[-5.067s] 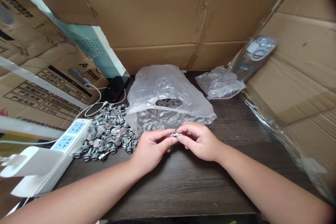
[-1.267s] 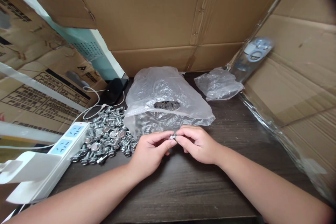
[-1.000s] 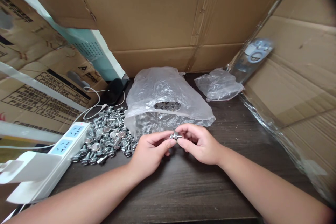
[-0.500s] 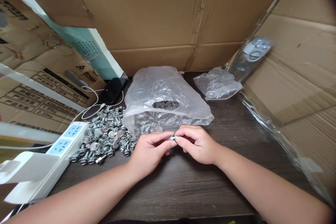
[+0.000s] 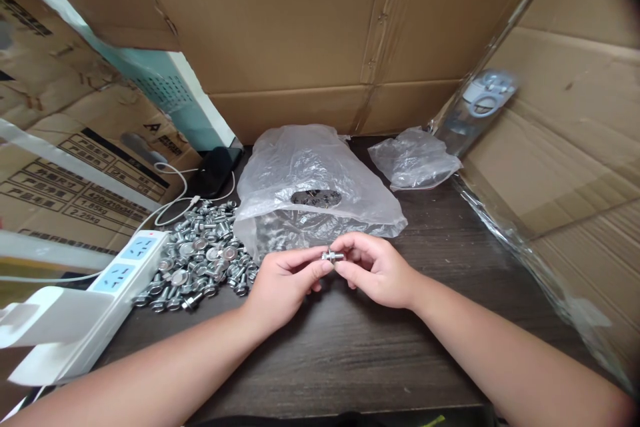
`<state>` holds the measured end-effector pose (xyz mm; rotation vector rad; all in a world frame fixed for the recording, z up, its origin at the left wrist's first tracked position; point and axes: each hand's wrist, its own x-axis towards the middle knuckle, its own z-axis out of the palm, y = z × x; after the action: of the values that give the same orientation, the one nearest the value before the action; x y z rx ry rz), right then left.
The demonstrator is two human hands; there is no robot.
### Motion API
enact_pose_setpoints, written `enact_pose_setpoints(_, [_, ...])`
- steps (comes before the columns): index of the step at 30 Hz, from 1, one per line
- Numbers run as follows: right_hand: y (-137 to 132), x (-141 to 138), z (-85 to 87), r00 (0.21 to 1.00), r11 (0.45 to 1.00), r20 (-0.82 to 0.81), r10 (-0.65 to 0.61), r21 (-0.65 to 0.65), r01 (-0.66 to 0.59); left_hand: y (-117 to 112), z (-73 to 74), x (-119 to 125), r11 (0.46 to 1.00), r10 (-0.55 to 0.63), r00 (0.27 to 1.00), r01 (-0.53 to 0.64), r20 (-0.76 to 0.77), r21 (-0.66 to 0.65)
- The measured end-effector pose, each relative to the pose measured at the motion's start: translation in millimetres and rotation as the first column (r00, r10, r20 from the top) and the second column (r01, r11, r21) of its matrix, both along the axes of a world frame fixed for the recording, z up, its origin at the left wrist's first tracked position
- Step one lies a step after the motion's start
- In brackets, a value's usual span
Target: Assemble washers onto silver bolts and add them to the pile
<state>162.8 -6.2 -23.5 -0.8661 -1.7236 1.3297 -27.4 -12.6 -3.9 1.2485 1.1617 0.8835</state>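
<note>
A small silver bolt (image 5: pixel 333 256) lies crosswise between my two hands, its threaded end pointing right; what looks like a nut or collar sits partway along it. My left hand (image 5: pixel 286 285) pinches the bolt's head end between thumb and index finger. On the other side, the thumb and index finger of my right hand (image 5: pixel 379 271) curl round the shank, and the remaining fingers are bent behind. To the left, a heap of similar flanged bolts (image 5: pixel 203 260) spreads over the dark table (image 5: pixel 360 360). A translucent plastic bag (image 5: pixel 305 160) stands just beyond my hands, dark small parts showing through its handle hole.
A white power strip (image 5: pixel 131 267) with a plugged-in charger (image 5: pixel 55 317) borders the heap. Behind it lie a black phone (image 5: pixel 217 167) and a white cable (image 5: pixel 170 197). A smaller plastic bag (image 5: pixel 415 159) and a clear bottle (image 5: pixel 473 110) are at back right. Cardboard walls (image 5: pixel 300 27) surround the table.
My right finger and thumb have spread a little, so more of the bolt's threaded shank shows. My left hand has kept its pinch in nearly the same place.
</note>
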Motion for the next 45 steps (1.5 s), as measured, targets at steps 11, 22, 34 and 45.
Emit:
enact_pose_setpoints(11, [-0.4, 2.4, 5.9, 0.976, 0.979, 0.212, -0.053, 0.206, 0.009, 0.3, -5.9, -3.0, 0.993, -0.055, 0.998, 0.055, -0.008, 0.102])
enact_pose_setpoints(22, [0.1, 1.8, 7.8, 0.963, 0.945, 0.250, -0.097, 0.327, 0.010, -2.2, -3.8, -3.4, 0.994, -0.074, 0.997, 0.075, -0.006, 0.074])
enact_pose_setpoints(34, [-0.9, -1.6, 11.4, 0.956, 0.952, 0.281, -0.083, 0.306, -0.007, -2.9, -8.7, -3.0, 0.974, -0.078, 0.992, 0.097, -0.102, 0.202])
enact_pose_setpoints(45, [-2.3, 0.3, 5.2, 0.980, 0.961, 0.162, -0.117, 0.267, 0.070, -0.9, -2.9, -3.7, 0.997, -0.061, 0.998, 0.062, -0.034, 0.047])
